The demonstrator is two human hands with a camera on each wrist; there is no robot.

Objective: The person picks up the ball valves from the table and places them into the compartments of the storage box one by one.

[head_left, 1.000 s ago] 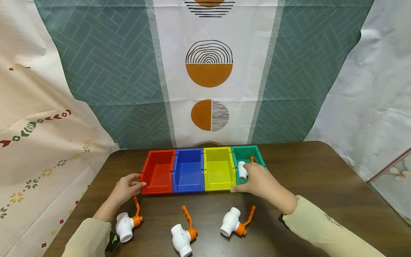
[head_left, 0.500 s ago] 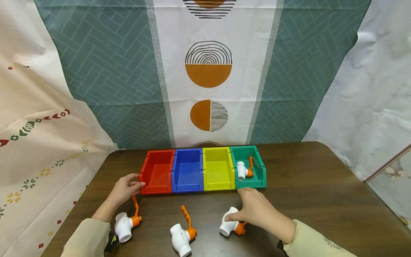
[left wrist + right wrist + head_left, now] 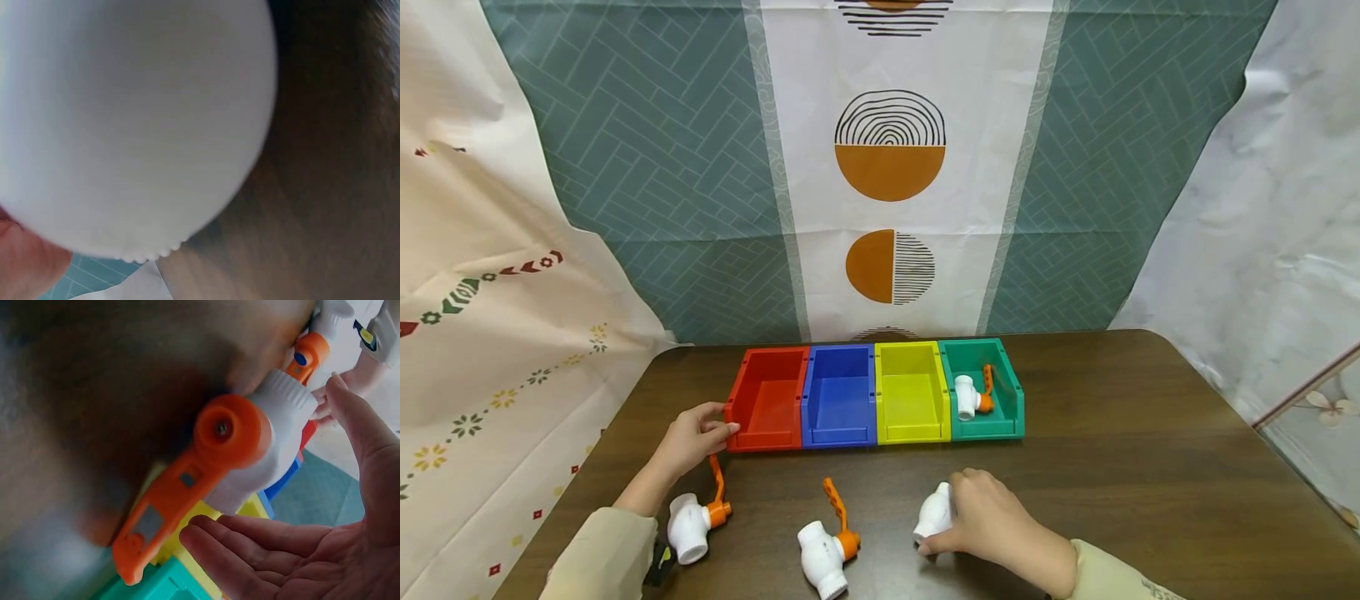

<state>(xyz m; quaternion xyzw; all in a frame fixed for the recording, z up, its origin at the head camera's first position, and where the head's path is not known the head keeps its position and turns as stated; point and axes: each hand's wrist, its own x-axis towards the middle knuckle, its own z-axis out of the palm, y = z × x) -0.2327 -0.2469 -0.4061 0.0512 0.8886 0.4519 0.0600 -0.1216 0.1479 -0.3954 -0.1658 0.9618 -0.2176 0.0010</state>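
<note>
A white ball valve with an orange lever handle (image 3: 165, 500) lies on the table beside my right hand (image 3: 988, 517). In the right wrist view my fingers (image 3: 269, 540) are extended and the thumb stands apart, the valve's white body (image 3: 284, 431) lying in front of the gap. The head view has my hand covering its handle. My left hand (image 3: 695, 437) holds the front left corner of the red bin (image 3: 765, 440), thumb on its edge. Below that wrist lies another ball valve (image 3: 688, 529), whose white body fills much of the left wrist view.
A blue bin (image 3: 840, 437), a yellow bin (image 3: 913, 434) and a green bin (image 3: 987, 429) continue the row. Another ball valve (image 3: 966, 397) sits in the green bin. One more valve (image 3: 823, 557) lies at the table's front middle. A patterned cloth (image 3: 887, 117) hangs behind.
My right hand has drawn back from the green bin, leaving the valve there, and come down to the right-hand valve on the table. The left hand has stayed at the red bin.
</note>
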